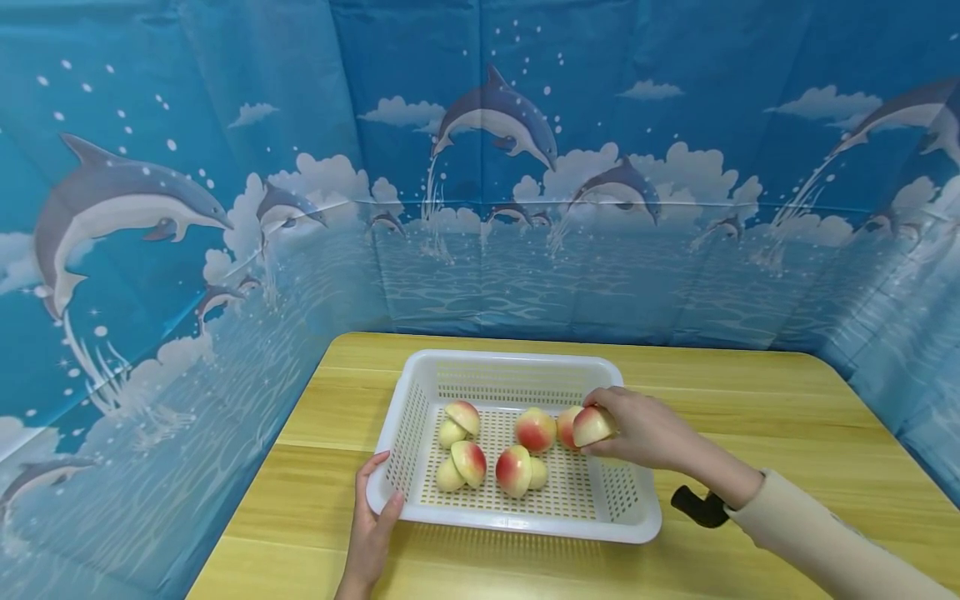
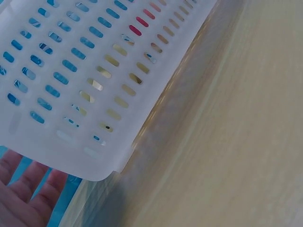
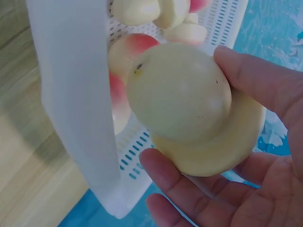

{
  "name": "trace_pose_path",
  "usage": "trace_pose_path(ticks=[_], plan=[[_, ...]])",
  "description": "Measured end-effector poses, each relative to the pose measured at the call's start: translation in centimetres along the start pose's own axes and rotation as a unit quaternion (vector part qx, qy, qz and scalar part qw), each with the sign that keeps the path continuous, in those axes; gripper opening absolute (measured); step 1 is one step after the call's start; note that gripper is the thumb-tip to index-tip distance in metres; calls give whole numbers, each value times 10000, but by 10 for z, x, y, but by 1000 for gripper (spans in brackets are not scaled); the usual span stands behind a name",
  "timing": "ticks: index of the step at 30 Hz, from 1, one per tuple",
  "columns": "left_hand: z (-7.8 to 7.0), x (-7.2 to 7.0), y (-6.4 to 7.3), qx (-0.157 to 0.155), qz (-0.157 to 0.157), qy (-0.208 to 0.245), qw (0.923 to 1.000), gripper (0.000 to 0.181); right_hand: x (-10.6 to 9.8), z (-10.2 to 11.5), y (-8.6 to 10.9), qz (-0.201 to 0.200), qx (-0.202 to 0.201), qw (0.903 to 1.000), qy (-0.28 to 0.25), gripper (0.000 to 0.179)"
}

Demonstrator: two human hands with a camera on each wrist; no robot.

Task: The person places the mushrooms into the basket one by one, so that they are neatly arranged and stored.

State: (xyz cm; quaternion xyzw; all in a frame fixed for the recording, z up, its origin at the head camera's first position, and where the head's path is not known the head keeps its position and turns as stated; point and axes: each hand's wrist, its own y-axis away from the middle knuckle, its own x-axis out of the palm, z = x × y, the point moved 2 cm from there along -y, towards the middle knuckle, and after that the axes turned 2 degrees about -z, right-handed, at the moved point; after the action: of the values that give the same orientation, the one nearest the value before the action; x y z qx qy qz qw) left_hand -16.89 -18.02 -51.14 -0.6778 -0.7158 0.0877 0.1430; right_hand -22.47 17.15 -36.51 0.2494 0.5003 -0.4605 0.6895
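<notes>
My right hand [image 1: 641,429] holds a toy mushroom [image 1: 594,426] at the right end of a white plastic basket [image 1: 525,523]. Up close in the right wrist view, the mushroom's rounded cream stem [image 3: 180,92] faces the camera, with its wider cap [image 3: 222,151] between thumb and fingers. My left hand [image 1: 371,521] grips the basket's near left corner, thumb at the rim. In the left wrist view its fingers [image 2: 35,187] show beside that corner. Inside the basket lie several more mushrooms with red-tinted caps, among them one at the near middle [image 1: 514,472] and one at the left [image 1: 462,417].
The basket stands on a yellow wood-grain table [image 1: 300,508]. Blue curtains [image 1: 525,275] printed with dolphins hang behind it and at both sides. A black curved strap or mount [image 1: 701,507] sits at the right wrist, by a beige sleeve [image 1: 817,529].
</notes>
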Motion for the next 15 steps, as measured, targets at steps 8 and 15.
trace_pose_path(ticks=[8,15], plan=[[1,0,0,46,21,4,10000,51,9,1,-7,343,-17,9994,43,52],[0,-1,0,66,42,10,10000,50,13,4,-14,634,32,9978,169,53]])
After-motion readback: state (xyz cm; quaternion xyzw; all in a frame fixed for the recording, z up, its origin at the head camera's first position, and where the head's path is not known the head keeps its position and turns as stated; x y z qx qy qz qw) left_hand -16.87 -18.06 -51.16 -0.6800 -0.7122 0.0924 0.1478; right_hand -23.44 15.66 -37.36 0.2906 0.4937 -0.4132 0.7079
